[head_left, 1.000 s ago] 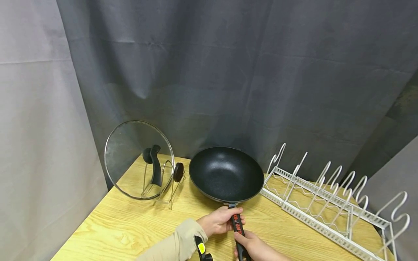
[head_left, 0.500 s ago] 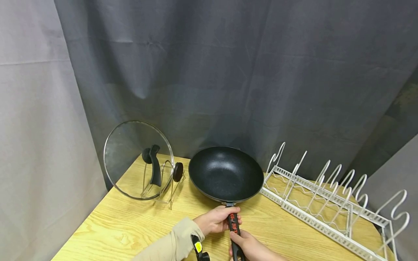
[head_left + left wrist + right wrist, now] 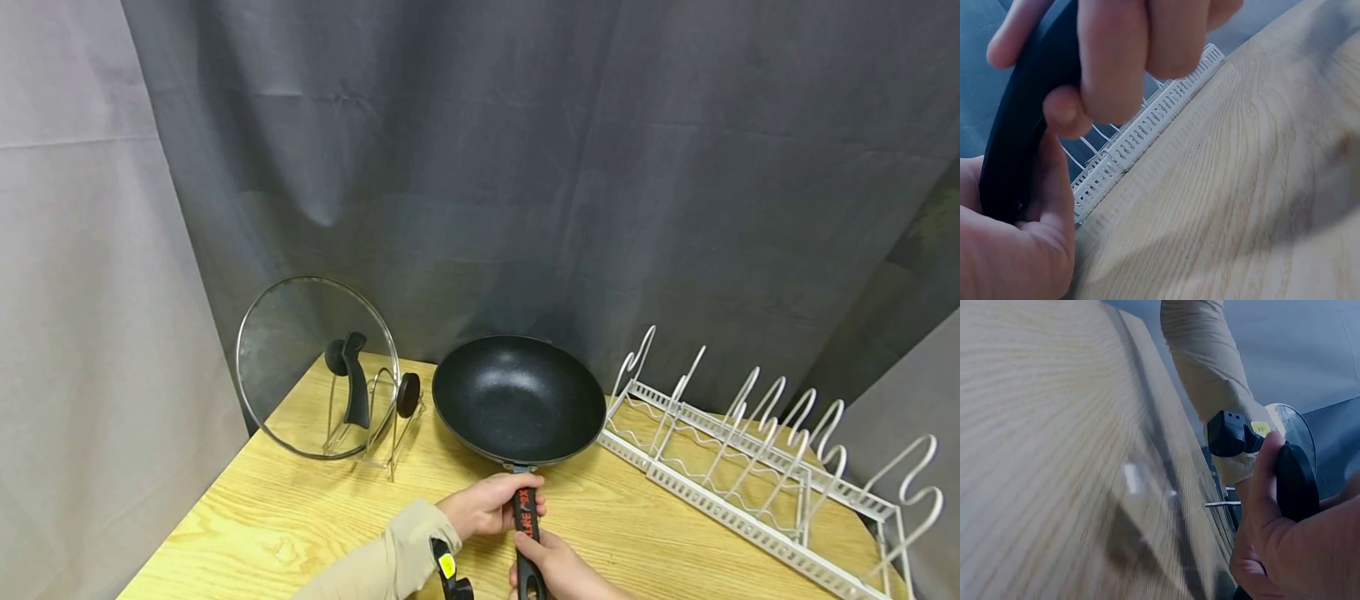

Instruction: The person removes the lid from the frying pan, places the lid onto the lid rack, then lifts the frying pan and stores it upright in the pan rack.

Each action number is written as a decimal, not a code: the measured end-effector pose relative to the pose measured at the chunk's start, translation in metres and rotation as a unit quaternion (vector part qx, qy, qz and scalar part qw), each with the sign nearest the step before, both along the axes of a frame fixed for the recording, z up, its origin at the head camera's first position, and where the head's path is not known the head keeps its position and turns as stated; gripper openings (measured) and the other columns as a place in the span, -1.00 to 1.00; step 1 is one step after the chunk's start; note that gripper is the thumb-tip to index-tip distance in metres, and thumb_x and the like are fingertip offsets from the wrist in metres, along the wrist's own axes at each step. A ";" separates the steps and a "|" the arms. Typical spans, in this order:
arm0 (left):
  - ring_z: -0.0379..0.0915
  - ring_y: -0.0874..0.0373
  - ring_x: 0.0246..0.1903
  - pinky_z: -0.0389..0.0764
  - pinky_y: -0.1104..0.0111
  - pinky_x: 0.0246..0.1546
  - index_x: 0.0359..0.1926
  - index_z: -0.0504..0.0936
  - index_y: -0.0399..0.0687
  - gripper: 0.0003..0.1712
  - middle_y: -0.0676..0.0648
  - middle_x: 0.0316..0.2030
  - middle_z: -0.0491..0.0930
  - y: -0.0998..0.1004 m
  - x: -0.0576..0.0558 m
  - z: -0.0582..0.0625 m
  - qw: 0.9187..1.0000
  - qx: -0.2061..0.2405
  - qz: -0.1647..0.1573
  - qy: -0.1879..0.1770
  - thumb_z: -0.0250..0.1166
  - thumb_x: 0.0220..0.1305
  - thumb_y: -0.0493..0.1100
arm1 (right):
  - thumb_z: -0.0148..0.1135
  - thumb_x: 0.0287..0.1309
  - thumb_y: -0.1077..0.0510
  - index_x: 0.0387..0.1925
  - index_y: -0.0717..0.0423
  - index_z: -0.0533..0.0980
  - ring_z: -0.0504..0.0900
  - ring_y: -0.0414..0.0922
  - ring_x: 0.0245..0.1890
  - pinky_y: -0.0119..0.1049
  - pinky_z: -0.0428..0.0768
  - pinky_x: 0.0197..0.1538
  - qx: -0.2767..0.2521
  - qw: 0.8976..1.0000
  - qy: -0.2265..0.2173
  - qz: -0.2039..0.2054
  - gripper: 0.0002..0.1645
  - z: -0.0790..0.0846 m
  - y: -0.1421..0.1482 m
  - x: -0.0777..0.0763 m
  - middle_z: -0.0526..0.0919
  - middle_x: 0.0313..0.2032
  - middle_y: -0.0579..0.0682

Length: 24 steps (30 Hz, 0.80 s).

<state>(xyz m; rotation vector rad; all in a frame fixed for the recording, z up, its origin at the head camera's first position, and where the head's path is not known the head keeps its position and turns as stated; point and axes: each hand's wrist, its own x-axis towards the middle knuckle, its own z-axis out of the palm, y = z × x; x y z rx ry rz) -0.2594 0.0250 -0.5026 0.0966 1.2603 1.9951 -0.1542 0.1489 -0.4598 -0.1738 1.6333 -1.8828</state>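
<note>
A black wok (image 3: pixel 517 404) sits near the back of the wooden table, its inside facing up. Its black handle (image 3: pixel 527 521), with red lettering, points toward me. My left hand (image 3: pixel 487 502) grips the handle close to the wok, thumb on top. Further down, my right hand (image 3: pixel 555 567) holds the same handle near its end. The right wrist view shows the handle (image 3: pixel 1296 481) in the right hand's grasp, with the left sleeve beyond. Fingers curl around the dark handle (image 3: pixel 1029 106) in the left wrist view.
Left of the wok, a large glass lid (image 3: pixel 288 367) with a black handle stands upright in a wire holder (image 3: pixel 393 454). A white rack (image 3: pixel 712 496) with wavy wire dividers lies to the right. A dark curtain (image 3: pixel 480 167) hangs behind the table (image 3: pixel 262 533).
The handle's end has swung leftward with both hands on it, turning the wok slightly. The lid and the rack stay in place.
</note>
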 end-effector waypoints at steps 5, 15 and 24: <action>0.57 0.28 -0.44 0.59 0.52 -0.33 -0.28 0.45 -0.12 -0.88 0.00 -0.45 0.57 -0.003 -0.001 0.002 0.999 0.019 -0.009 -0.032 0.06 0.31 -0.15 | -0.31 0.47 0.09 0.14 0.53 -0.04 0.62 -0.22 -0.51 -0.37 0.59 -0.34 -0.021 1.000 -0.017 -0.010 -0.47 0.002 -0.006 -0.001 0.48 -0.50 -0.07; 0.57 0.32 -0.43 0.58 0.52 -0.29 -0.28 0.52 -0.19 -0.84 0.04 -0.44 0.61 -0.004 0.003 0.005 0.998 0.049 -0.007 -0.046 0.04 0.28 -0.21 | -0.31 0.41 0.14 -0.17 0.31 0.18 0.49 -0.27 -0.60 -0.45 0.52 -0.42 -0.032 0.997 -0.044 -0.047 -0.74 0.000 -0.015 -0.001 0.44 -0.58 -0.13; 0.29 0.42 -0.62 0.44 0.59 -0.44 -0.47 0.35 0.03 -0.74 0.20 -0.65 0.31 -0.001 0.003 0.002 0.995 0.083 0.001 -0.051 -0.05 0.42 -0.14 | -0.12 0.41 0.05 -0.37 0.13 0.33 0.44 -0.31 -0.69 -0.49 0.45 -0.56 0.021 0.997 0.004 -0.076 -0.72 -0.008 -0.022 -0.001 0.41 -0.65 -0.17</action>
